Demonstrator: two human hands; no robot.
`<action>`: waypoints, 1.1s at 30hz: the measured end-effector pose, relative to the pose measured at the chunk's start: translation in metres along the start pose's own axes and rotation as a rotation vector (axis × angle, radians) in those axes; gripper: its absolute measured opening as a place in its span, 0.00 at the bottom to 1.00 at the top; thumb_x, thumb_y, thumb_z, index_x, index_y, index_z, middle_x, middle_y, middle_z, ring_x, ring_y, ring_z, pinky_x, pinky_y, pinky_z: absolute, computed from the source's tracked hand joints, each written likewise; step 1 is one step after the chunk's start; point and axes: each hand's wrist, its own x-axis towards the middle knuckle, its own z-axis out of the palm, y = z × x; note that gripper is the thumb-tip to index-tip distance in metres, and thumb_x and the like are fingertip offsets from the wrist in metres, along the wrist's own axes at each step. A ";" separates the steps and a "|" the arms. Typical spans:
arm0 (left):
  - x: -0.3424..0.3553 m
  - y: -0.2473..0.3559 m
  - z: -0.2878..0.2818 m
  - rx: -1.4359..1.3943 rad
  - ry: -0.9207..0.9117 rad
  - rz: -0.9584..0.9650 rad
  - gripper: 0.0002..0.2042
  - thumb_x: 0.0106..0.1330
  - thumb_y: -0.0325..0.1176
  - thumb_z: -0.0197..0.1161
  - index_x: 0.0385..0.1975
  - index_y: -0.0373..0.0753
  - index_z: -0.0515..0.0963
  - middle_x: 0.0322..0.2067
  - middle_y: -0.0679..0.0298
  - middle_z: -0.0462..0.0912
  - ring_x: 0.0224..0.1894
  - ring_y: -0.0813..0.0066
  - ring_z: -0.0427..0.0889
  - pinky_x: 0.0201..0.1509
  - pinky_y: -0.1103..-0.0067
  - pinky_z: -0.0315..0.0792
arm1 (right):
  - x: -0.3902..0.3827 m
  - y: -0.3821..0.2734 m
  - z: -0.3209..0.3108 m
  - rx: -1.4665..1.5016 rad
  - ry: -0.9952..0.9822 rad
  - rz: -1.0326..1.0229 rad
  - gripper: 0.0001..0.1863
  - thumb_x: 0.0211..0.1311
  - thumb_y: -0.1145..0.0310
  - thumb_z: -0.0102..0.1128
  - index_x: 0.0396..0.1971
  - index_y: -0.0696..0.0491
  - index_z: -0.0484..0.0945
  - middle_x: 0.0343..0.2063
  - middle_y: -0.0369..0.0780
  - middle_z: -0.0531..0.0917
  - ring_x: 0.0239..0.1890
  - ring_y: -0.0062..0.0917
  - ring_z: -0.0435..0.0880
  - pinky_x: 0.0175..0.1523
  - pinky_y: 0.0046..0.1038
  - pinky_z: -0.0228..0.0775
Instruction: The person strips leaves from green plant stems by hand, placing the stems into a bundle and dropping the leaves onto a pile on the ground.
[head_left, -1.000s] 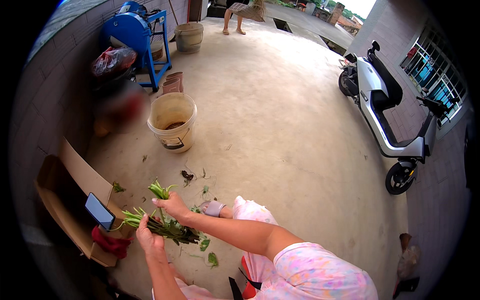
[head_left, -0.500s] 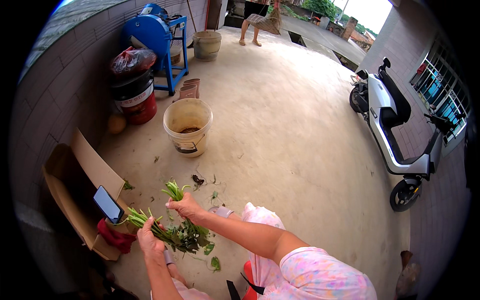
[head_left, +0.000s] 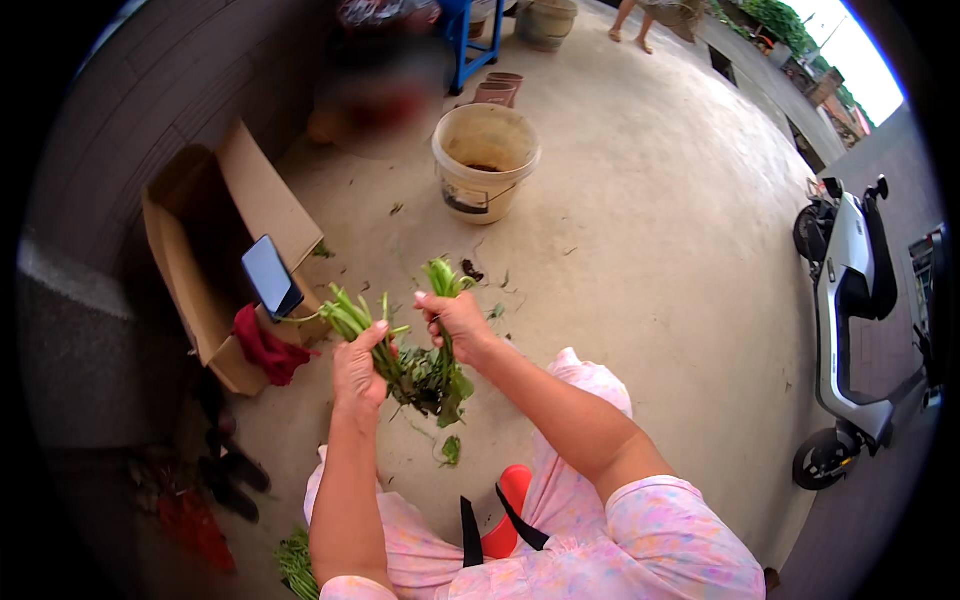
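My left hand (head_left: pixel 361 370) is closed around a bunch of leafy green stems (head_left: pixel 345 315), their cut ends fanning out above the thumb. A second, smaller bunch of green stems (head_left: pixel 440 280) is gripped in my right hand (head_left: pixel 460 325), just to the right. Dark green leaves (head_left: pixel 428 385) hang down between the hands, and the two bunches meet there. Below them a loose leaf (head_left: pixel 451 451) shows over the floor. Left of my left hand, a phone (head_left: pixel 270 277) leans at the edge of an open cardboard box (head_left: pixel 172 255), with a dark red cloth (head_left: pixel 265 345) beside it.
A cream bucket (head_left: pixel 487 190) with dark residue inside stands ahead. Leaf scraps (head_left: pixel 472 270) lie on the concrete floor. More greens (head_left: pixel 296 565) lie at lower left, near dark shoes (head_left: pixel 240 480). A scooter (head_left: pixel 850 300) is parked at right. Another person's legs (head_left: pixel 630 25) show far off.
The view has swung left and down, bringing in the greens and shoes at lower left. Both hands have come up and turned, still holding their bunches.
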 end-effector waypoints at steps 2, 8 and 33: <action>-0.005 0.003 0.006 0.000 -0.047 0.003 0.07 0.48 0.23 0.62 0.25 0.36 0.72 0.20 0.65 0.73 0.19 0.75 0.72 0.23 0.79 0.68 | -0.003 -0.005 -0.001 -0.009 -0.014 -0.024 0.11 0.51 0.66 0.58 0.21 0.59 0.73 0.12 0.32 0.67 0.11 0.14 0.63 0.12 0.18 0.52; -0.006 0.004 -0.004 0.032 -0.089 0.057 0.06 0.47 0.22 0.63 0.25 0.36 0.74 0.21 0.67 0.75 0.21 0.77 0.72 0.23 0.82 0.69 | -0.008 -0.005 0.014 -0.007 -0.060 -0.005 0.10 0.51 0.66 0.58 0.21 0.58 0.74 0.12 0.31 0.67 0.11 0.13 0.63 0.13 0.17 0.52; 0.001 0.011 -0.015 -0.011 0.005 0.069 0.05 0.49 0.24 0.61 0.24 0.36 0.72 0.20 0.64 0.72 0.19 0.73 0.72 0.24 0.79 0.69 | 0.004 -0.019 -0.004 0.211 -0.200 -0.067 0.09 0.55 0.65 0.50 0.19 0.51 0.68 0.13 0.35 0.73 0.17 0.23 0.73 0.21 0.23 0.62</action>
